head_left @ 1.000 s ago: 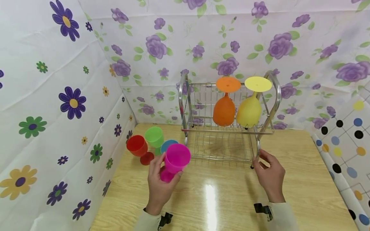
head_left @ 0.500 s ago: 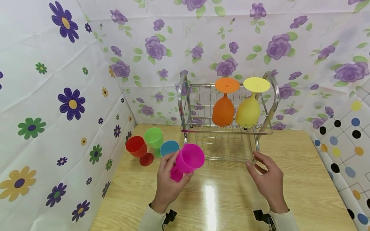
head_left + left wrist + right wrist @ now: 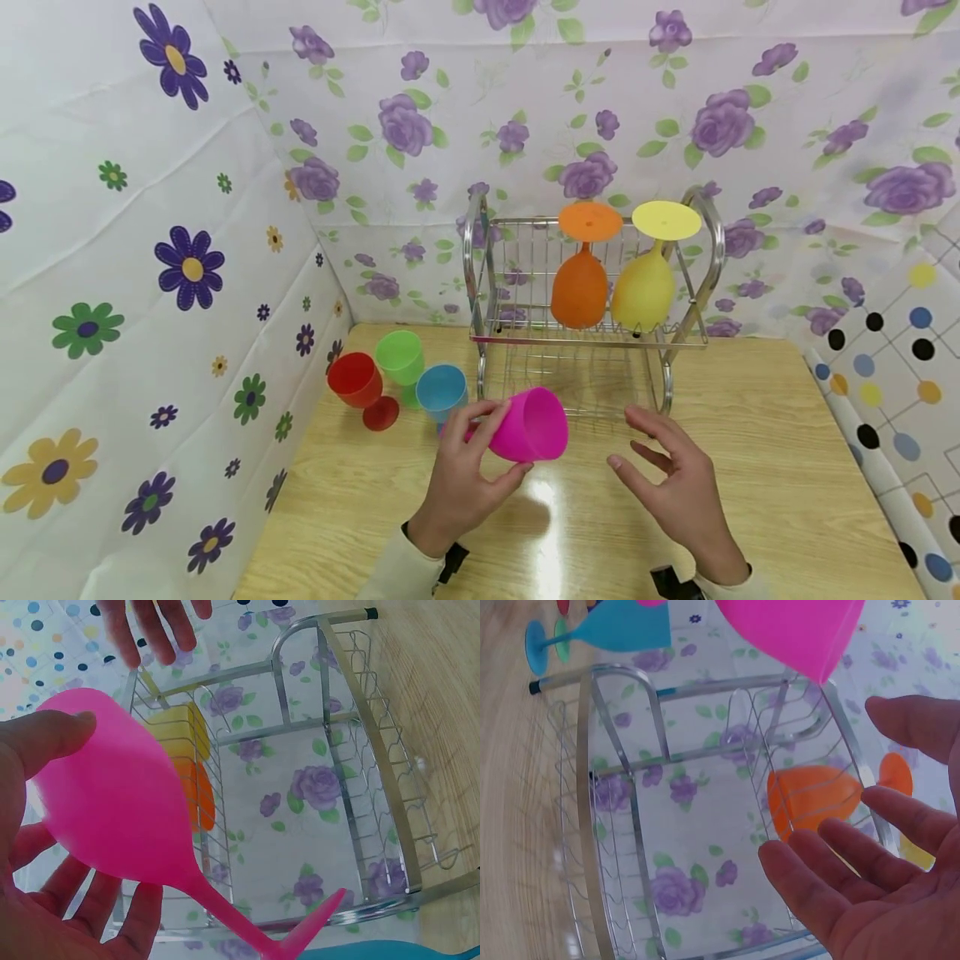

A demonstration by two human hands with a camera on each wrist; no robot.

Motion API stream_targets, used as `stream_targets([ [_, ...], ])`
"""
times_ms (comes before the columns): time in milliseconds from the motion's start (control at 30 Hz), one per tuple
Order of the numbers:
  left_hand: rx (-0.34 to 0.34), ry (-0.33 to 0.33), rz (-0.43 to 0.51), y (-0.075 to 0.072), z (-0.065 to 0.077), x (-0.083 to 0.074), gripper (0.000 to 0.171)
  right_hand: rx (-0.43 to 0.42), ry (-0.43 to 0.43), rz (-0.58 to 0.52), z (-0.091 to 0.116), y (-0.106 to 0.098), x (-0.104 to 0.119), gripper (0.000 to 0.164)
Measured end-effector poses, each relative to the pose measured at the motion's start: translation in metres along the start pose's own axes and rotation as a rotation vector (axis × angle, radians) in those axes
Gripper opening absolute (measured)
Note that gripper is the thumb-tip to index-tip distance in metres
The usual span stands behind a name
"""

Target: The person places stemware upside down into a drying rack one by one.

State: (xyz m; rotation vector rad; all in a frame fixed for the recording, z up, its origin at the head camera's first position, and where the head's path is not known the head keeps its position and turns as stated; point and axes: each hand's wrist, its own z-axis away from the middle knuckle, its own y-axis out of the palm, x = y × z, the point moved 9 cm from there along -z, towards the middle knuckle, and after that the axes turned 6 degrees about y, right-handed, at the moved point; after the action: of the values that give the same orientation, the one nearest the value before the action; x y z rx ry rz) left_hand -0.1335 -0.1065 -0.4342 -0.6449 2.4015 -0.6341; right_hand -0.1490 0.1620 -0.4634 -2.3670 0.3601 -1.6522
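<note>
My left hand [image 3: 468, 483] grips a pink plastic goblet [image 3: 531, 425] by its bowl, thumb on one side and fingers on the other. The goblet is tipped on its side in the air, mouth facing right; its stem and foot show in the left wrist view. Facing it, my right hand [image 3: 678, 483] is held with fingers spread and nothing in it, in front of a two-tier metal dish rack [image 3: 585, 340]. On the upper tier an orange goblet [image 3: 580, 292] and a yellow goblet [image 3: 645, 287] stand upside down, feet up.
Left of the rack, a red goblet [image 3: 355, 380], a green goblet [image 3: 401, 357] and a blue goblet [image 3: 442, 390] stand upright on the wooden table [image 3: 315, 500]. Flowered cloth [image 3: 420, 167] walls the back and left; dotted cloth hangs at right.
My left hand has carried the pink goblet rightward and turned it from upright-leaning onto its side. My right hand has let go of the rack's leg and moved left toward the goblet.
</note>
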Motion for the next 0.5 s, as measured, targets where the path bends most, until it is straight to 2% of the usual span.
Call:
stream_targets([
  [133, 0.056, 0.092, -0.056, 0.006, -0.006, -0.014, 0.090, 0.075, -0.012, -0.034, 0.008, 0.011, 0.008, 0.073],
  [300, 0.124, 0.198, -0.149, 0.014, -0.010, -0.030, 0.089, 0.128, -0.052, -0.059, 0.013, 0.022, 0.020, 0.082],
  [500, 0.184, 0.258, -0.222, 0.022, -0.011, -0.043, 0.081, 0.159, -0.047, -0.063, 0.018, 0.030, 0.025, 0.093],
])
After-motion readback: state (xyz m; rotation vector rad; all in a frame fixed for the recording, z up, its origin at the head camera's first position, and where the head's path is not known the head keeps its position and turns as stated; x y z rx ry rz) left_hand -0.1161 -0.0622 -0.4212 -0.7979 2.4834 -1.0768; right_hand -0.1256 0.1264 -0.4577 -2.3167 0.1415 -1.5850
